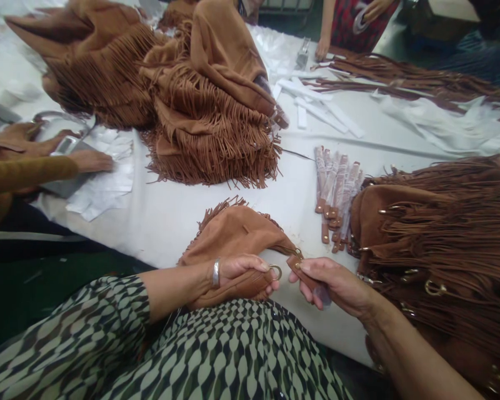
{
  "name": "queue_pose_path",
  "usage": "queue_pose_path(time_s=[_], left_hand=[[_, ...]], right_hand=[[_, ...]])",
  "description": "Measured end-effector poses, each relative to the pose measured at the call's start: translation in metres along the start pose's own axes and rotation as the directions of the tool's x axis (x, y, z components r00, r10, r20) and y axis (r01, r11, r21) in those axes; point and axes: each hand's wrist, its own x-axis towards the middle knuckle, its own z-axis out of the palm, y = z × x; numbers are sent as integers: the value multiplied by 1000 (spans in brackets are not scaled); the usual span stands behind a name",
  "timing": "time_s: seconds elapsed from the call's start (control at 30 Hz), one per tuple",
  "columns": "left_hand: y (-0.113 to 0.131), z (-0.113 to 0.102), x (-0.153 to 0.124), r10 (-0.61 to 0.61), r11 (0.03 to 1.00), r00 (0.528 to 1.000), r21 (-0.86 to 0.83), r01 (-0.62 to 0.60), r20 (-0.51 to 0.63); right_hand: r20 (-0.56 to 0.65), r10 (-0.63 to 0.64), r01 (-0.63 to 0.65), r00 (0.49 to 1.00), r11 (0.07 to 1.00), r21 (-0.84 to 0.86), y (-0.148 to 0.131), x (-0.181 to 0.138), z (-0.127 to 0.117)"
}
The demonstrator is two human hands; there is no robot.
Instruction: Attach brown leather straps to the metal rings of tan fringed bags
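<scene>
A brown suede bag point(241, 233) with fringe lies on the table edge in front of me. My left hand point(245, 272) is closed on the bag's near end, beside a brass-coloured ring point(276, 272) that sticks out past the fingertips. My right hand point(333, 280) pinches a brown leather strap point(306, 272) with a metal stud; clear plastic wraps its lower end. The strap's tip is close to the ring at the bag's far corner; whether the two are joined I cannot make out. A small gap separates my hands.
Fringed brown bags are heaped at the back point(208, 122) and right point(441, 239). Several plastic-wrapped straps point(335, 189) lie right of centre. A co-worker's arm point(79, 162) rests by white slips point(104, 183) at left. Another person point(358, 25) stands behind long brown strips point(400, 75).
</scene>
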Motion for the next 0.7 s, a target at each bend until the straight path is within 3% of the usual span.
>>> queue_pose_path(time_s=[0.2,0.37,0.43,0.5,0.7], left_hand=[[-1,1,4,11,989,999,150,-18,48],[-3,4,6,19,975,998,220,-31,55],[-4,4,7,28,967,998,252,-41,53],[-6,4,9,37,956,998,288,-50,51],[-8,12,9,76,939,997,339,-65,-19]], right_hand=[[115,-14,38,993,976,-212,-17,3,-6],[172,-54,141,984,828,-544,-32,5,2],[203,-155,253,967,680,-688,-34,4,6],[239,-258,336,936,457,-823,-32,1,10],[372,-389,344,843,-144,-928,-17,-12,22]])
